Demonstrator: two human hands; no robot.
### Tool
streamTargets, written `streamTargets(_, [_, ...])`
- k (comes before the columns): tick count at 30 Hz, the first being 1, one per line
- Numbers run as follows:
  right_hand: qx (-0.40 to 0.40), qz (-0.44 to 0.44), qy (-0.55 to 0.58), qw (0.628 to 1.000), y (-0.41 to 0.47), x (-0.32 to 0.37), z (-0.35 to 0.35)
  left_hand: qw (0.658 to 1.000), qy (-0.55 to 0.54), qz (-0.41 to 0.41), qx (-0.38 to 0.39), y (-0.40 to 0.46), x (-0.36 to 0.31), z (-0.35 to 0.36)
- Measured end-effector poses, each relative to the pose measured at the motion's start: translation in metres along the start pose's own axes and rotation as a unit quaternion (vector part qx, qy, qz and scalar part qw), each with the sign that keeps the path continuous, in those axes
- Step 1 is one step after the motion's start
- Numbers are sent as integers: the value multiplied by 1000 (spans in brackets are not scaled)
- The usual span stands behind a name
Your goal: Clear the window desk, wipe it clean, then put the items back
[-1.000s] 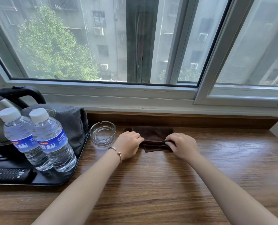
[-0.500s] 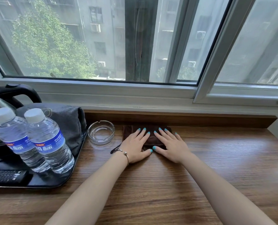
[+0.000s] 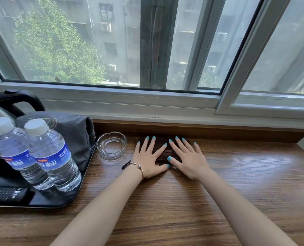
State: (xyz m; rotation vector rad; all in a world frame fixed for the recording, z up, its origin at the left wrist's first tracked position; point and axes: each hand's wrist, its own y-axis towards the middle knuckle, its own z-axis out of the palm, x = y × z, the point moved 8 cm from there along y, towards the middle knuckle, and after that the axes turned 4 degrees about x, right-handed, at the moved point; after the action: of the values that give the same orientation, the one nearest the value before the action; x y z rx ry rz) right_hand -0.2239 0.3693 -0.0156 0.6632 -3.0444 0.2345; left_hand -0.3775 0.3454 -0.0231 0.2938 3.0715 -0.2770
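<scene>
Change: since a second ago both hands have uncurled from the folded cloth's front edge and now lie flat on it; half a second ago they were already flat, and the fingers have since spread a little wider.
Cloth: dark brown cloth (image 3: pixel 167 150), folded small, flat on the desk (image 3: pixel 236 174) at the middle of its back edge, just before the raised wooden ledge (image 3: pixel 218 131); mostly covered by the hands.
Left hand: left hand (image 3: pixel 150 159) palm down, fingers straight and fanned, pressing the cloth's left part; heel of the palm on bare wood; bracelet (image 3: pixel 140 168) on the wrist.
Right hand: right hand (image 3: pixel 187 159) palm down, fingers straight and fanned, pressing the cloth's right part; thumb tip near the left thumb.
Ashtray: clear glass ashtray (image 3: pixel 111 145), on the desk just left of the left hand, near the back edge.
Tray: black tray (image 3: pixel 59 201) at the desk's left edge.
Tray contents: two sealed water bottles (image 3: pixel 50 157), upright, side by side; grey folded towel (image 3: pixel 73 132) behind them; electric kettle (image 3: pixel 3 107) at the back left corner; remote control (image 3: pixel 5 193) at the front left.
Window: sliding window frame (image 3: pixel 130 102) above the ledge.
</scene>
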Motion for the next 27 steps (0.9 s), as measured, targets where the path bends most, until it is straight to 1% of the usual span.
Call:
streamTargets(6, [9, 6, 23, 1000, -1, 1, 8, 999, -24, 13, 34, 0, 8, 2])
streamTargets(15, [24, 5, 54, 998, 8, -1, 7, 999, -27, 10, 46, 7, 11, -2])
streamTargets(21, [29, 19, 48, 998, 5, 0, 6, 998, -22, 4, 54, 7, 12, 1])
streamTargets(23, [37, 22, 38, 998, 5, 1, 4, 997, -16, 0, 71, 7, 13, 0])
streamTargets(27, [65, 38, 40, 996, 5, 0, 0, 991, -45, -7, 122, 6, 16, -7])
